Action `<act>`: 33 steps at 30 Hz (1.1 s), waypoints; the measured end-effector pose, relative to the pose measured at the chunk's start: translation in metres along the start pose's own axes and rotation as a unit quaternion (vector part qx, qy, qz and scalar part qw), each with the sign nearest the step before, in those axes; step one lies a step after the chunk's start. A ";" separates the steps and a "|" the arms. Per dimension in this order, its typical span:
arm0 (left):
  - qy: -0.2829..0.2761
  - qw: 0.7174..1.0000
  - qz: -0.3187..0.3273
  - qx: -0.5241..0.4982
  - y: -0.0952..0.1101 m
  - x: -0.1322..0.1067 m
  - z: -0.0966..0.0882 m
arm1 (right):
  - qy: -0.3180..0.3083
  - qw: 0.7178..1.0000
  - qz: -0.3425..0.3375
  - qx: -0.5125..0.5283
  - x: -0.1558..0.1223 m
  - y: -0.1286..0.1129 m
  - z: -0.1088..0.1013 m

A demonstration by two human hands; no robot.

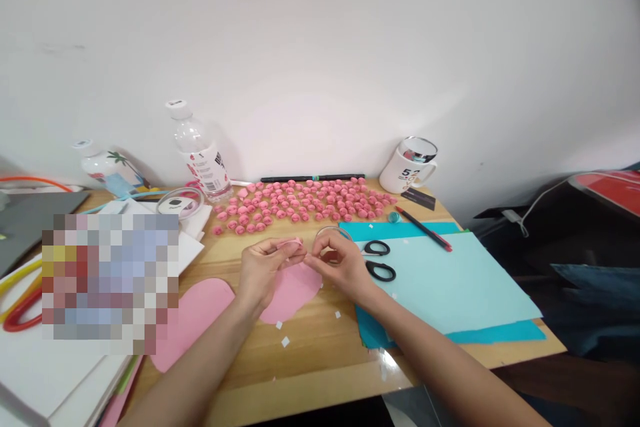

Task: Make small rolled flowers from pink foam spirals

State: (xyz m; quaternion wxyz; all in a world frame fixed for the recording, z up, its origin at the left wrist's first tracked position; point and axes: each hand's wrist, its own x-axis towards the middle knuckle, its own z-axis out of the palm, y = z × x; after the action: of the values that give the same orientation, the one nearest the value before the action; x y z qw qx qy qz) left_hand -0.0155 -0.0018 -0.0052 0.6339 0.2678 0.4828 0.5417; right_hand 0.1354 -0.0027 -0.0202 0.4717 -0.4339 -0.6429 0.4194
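Between the thumb and fingers of my left hand (pixel 261 268) is a small curled piece of pink paper (pixel 297 242). My right hand (pixel 347 265) is closed in a pinch, its fingertips meeting the left ones beside that piece; what they grip is too small to make out. Under both hands lies a pink paper shape with a rounded edge (pixel 291 297), partly covered. A larger pink paper shape (pixel 200 310) rests to the left, partly behind my left forearm. Many small rolled pink paper roses (pixel 310 201) spread across the table beyond my hands.
Black-handled scissors (pixel 382 272) lie on light blue paper sheets (pixel 450 287) at right. A pen (pixel 425 229), a white mug (pixel 407 170) and a clear bottle (pixel 199 153) stand or lie farther back. Papers (pixel 75 373) fill the left. Small white squares (pixel 285 341) dot the wood.
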 end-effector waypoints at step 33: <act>-0.017 0.997 0.052 0.060 -0.003 -0.008 0.005 | 0.003 0.966 0.139 0.220 0.003 -0.006 0.003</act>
State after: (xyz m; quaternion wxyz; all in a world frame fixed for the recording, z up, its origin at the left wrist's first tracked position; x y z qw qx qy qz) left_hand -0.0089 -0.0090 -0.0028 0.5955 0.3398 0.4890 0.5394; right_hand 0.1313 -0.0016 -0.0142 0.4947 -0.4059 -0.4670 0.6103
